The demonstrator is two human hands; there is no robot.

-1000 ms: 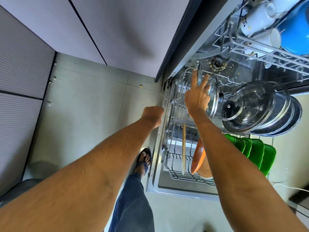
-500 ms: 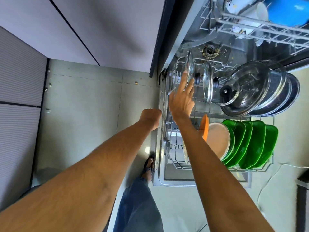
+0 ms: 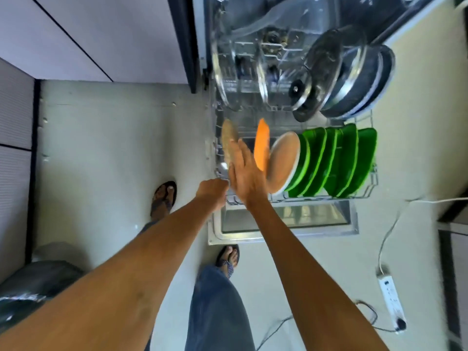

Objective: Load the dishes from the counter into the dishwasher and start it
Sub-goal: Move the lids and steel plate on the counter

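Left hand (image 3: 214,192): I see it fisted on the lower rack's (image 3: 364,196) front corner.
Right hand (image 3: 244,171): fingers straight, wide, over the rack beside the orange plate (image 3: 262,144).

Motion-blurred glass lids (image 3: 263,69); left hand (image 3: 212,193) fingers hidden

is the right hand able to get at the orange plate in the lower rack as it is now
Probably yes: the open right hand is right beside the orange plate, with nothing between them.

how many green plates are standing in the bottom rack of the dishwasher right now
5 green plates, as far as the overlap lets me count. They stand on edge in a row at the right end of the lower rack, right of the beige plate. Another could be hidden behind them.
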